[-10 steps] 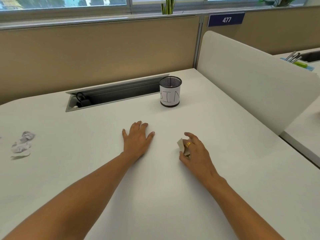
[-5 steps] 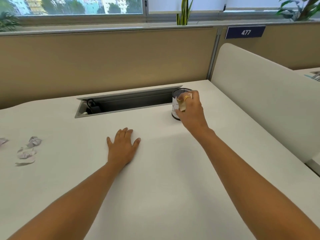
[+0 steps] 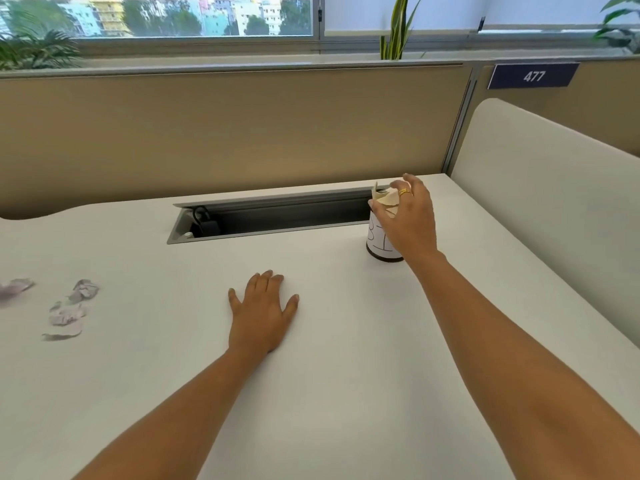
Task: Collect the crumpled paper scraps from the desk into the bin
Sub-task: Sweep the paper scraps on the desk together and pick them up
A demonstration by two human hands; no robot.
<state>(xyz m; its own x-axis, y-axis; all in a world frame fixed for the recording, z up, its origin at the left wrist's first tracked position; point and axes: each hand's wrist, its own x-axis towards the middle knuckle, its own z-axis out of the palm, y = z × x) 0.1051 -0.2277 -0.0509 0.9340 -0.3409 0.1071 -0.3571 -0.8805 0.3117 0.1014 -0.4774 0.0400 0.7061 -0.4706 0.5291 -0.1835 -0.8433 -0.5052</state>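
Note:
The bin (image 3: 378, 243), a small dark mesh cup with a white hand-lettered label, stands at the back right of the white desk (image 3: 346, 341). My right hand (image 3: 414, 220) hovers right over its mouth and hides most of it. Its fingertips hold a beige crumpled paper scrap (image 3: 385, 198) just above the rim, with the fingers spread loosely. My left hand (image 3: 263, 313) lies flat on the desk, palm down, holding nothing. Near the desk's left edge lie three pale crumpled scraps (image 3: 84, 289), (image 3: 65, 317), (image 3: 15, 288).
A recessed cable slot (image 3: 277, 218) with a black plug inside runs along the back of the desk, left of the bin. A tan partition (image 3: 242, 133) rises behind it. A white rounded divider (image 3: 540, 202) closes off the right side.
My right hand lifted the beige scrap off the desk, carried it away from me to the bin, and now holds it over the rim with looser fingers. The left hand stayed flat.

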